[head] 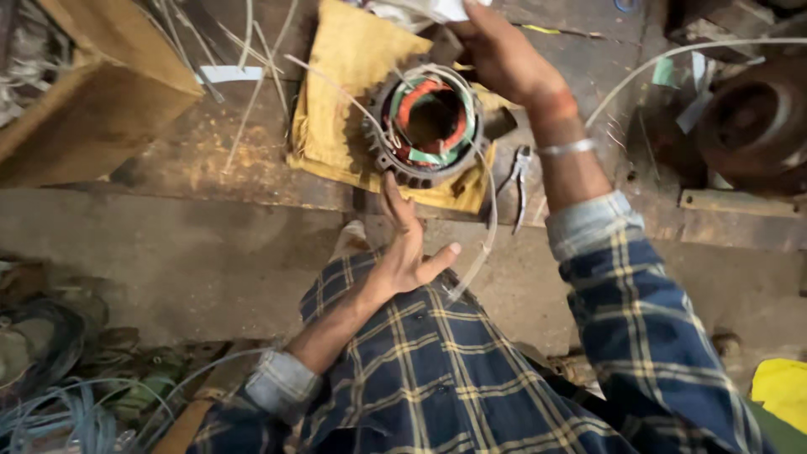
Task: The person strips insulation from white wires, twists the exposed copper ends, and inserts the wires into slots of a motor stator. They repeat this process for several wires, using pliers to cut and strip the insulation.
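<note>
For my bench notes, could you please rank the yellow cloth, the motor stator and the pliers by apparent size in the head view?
1. Yellow cloth
2. Motor stator
3. Pliers

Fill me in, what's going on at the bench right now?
A person in a plaid shirt is working on a motor stator that sits on a yellow cloth on a worn bench. The left hand reaches up to the stator's near edge, fingers open. The right hand is raised behind the stator, holding something white. A thin white sleeve loops from the windings down toward the person's lap. Pliers lie on the bench to the right, untouched.
</note>
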A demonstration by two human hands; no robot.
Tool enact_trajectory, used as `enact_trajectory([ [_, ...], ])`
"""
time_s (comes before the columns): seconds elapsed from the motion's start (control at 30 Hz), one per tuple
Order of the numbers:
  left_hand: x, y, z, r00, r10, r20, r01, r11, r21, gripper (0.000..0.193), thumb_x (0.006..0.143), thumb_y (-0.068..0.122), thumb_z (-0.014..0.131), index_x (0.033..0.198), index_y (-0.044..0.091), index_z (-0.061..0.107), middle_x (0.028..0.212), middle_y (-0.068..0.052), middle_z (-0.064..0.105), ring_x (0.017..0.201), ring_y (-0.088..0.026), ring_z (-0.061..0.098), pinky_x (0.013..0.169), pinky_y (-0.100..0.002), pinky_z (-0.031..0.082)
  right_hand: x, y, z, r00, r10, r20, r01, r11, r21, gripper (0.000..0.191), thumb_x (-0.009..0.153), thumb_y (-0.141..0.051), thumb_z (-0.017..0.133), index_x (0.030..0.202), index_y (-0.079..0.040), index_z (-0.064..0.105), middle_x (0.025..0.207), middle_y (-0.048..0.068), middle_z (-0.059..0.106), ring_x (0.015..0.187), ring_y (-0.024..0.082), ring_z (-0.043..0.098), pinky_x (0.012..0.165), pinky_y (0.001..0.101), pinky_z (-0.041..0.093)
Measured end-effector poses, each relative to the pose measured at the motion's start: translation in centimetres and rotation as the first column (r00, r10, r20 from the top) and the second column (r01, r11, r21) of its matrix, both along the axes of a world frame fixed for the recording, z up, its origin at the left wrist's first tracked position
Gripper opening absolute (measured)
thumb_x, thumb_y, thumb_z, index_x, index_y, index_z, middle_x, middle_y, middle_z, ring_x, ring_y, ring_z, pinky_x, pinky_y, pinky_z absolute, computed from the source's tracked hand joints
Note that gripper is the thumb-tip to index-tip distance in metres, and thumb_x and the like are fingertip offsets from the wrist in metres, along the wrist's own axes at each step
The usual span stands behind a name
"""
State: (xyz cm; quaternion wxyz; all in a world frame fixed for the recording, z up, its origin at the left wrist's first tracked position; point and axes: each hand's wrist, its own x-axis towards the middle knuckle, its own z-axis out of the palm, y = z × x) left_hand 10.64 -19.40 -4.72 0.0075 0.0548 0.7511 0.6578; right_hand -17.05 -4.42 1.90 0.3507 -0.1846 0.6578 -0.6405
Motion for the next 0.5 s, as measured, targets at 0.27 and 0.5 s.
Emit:
enact_trajectory([
  [0.27,0.5,-6.8,3.1,0.938,0.332,0.105,-0.341,0.936,0.091,0.035,0.104,0.012,0.071,0.136,0.001,0.063,0.12,-0.012,0.073,0.104,-0.014,0.07,0.092,-0.032,0.057,14.3,7.4,0.2,0.29,-0.658,-0.695,0.727,0.624,-0.287,0.011,0.106,-0.005,0.066,0.111,0.005,0.07,0.105,0.01,0.073,0.094,0.015,0.07,0.089,0.0293,0.058],
  [0.5,-3.6,-4.5,7.1,0.947,0.282,-0.153,-0.294,0.953,-0.064,0.048,0.096,0.006,0.082,0.137,-0.005,0.058,0.123,-0.015,0.063,0.099,-0.018,0.073,0.082,-0.029,0.06,16.5,16.9,-2.8,0.425,-0.578,-0.696,0.904,0.301,0.302,0.029,0.096,-0.024,0.082,0.092,0.005,0.076,0.077,0.007,0.073,0.069,0.01,0.067,0.066,0.0279,0.054],
])
